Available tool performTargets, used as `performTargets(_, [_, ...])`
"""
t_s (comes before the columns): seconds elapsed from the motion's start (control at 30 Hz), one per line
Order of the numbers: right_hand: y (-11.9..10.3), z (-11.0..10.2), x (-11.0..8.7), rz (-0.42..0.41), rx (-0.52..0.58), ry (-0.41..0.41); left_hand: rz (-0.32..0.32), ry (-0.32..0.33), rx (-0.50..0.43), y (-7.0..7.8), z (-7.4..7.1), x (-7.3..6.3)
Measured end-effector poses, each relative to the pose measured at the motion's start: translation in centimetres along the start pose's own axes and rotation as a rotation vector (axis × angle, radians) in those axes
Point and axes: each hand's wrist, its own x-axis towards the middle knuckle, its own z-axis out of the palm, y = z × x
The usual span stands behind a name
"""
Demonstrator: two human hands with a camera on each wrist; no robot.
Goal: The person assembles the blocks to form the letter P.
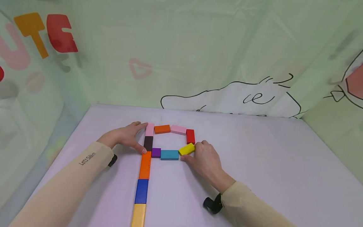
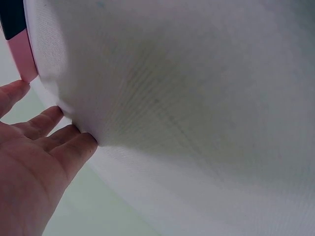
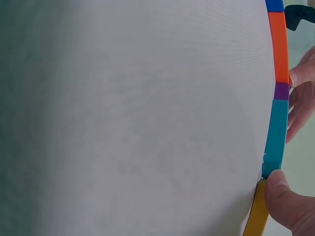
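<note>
My right hand (image 1: 207,159) pinches a yellow block (image 1: 186,149) between thumb and fingers. The block lies tilted, its left end by a teal block (image 1: 169,155) and its far end near a red block (image 1: 190,136). My left hand (image 1: 126,137) spreads along a column of blocks: the index fingertip is at the pink top block (image 1: 149,130), the thumb tip by the joint of a dark brown block (image 1: 148,143) and an orange block (image 1: 145,165). A purple block (image 1: 156,153) sits between column and teal block. In the left wrist view, the other fingertips (image 2: 88,140) rest on the tabletop.
An orange block (image 1: 162,129) and a second pink block (image 1: 178,129) link the column's top to the red block. Below, the column continues with a blue block (image 1: 141,191) and a tan block (image 1: 138,215). Pale printed cloth (image 1: 198,56) walls the white table (image 1: 269,164).
</note>
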Motion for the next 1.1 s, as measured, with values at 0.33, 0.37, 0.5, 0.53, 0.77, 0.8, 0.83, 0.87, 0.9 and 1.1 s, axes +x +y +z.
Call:
performTargets(0.33, [-0.05, -0.02, -0.08, 0.01, 0.012, -0.009, 0.001, 0.004, 0.0, 0.0, -0.01, -0.08])
performTargets(0.37, [-0.04, -0.03, -0.1, 0.009, 0.014, -0.008, 0.0, 0.004, -0.002, -0.01, 0.01, -0.06])
performTargets(0.5, [-0.05, -0.04, -0.14, 0.006, 0.021, -0.007, 0.0, 0.002, -0.005, -0.04, 0.04, 0.02])
performTargets(0.53, [-0.04, -0.04, -0.14, 0.005, 0.022, -0.006, 0.0, 0.002, -0.004, -0.03, 0.03, 0.01])
performTargets(0.77, [0.06, -0.06, -0.16, 0.002, 0.027, -0.006, 0.005, -0.002, -0.002, 0.07, -0.02, -0.02])
performTargets(0.8, [0.08, -0.08, -0.17, 0.002, 0.026, -0.006, 0.006, -0.002, -0.001, 0.05, -0.01, 0.02])
performTargets(0.83, [0.08, -0.06, -0.15, 0.002, 0.025, -0.007, 0.008, -0.002, 0.0, 0.03, -0.01, 0.0])
performTargets(0.87, [0.09, -0.07, -0.16, 0.001, 0.025, -0.009, 0.01, -0.001, 0.001, 0.03, 0.0, -0.02])
performTargets(0.9, [0.1, -0.06, -0.16, 0.001, 0.024, -0.01, 0.009, -0.002, 0.0, -0.03, 0.06, 0.04])
performTargets(1.1, [0.52, 0.12, -0.34, -0.022, 0.054, -0.034, 0.007, -0.006, -0.005, -0.25, 0.33, 0.12])
